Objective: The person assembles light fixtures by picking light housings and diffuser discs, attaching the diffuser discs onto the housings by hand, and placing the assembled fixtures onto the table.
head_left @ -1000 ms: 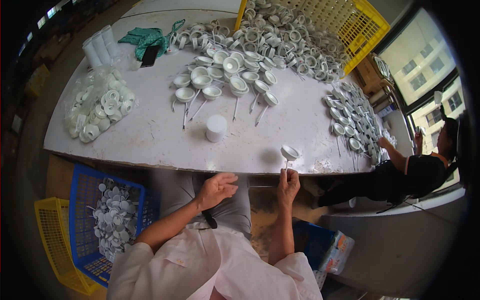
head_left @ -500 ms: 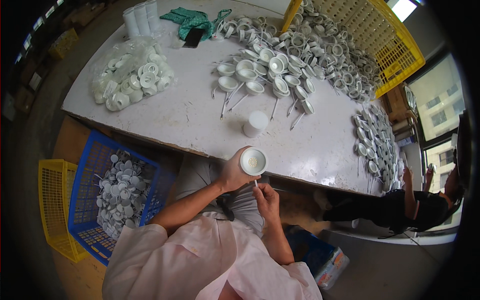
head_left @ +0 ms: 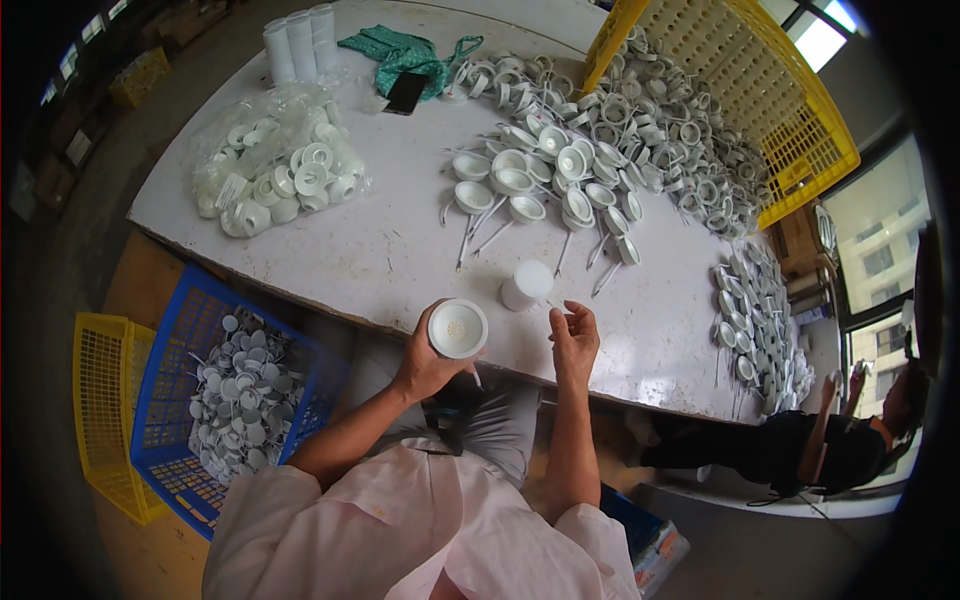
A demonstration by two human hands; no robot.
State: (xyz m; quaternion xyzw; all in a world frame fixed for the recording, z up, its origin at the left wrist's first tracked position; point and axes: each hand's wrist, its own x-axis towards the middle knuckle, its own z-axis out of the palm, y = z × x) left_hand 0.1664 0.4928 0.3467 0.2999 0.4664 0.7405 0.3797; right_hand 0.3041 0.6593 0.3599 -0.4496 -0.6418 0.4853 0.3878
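My left hand grips a round white lamp housing with its open face up, at the near edge of the white table. My right hand is beside it, fingers pinched on a thin white wire end near a white cylinder standing on the table. Beyond lies a spread of white housings with trailing wires.
A clear bag of white parts lies at the left. A yellow crate tipped over spills white rings at the back right. A blue crate of grey discs and a yellow crate stand on the floor. Another person sits at right.
My left hand rose from my lap and now holds a white housing at the table edge. My right hand's small part is gone; it now pinches a wire. The view swung left.
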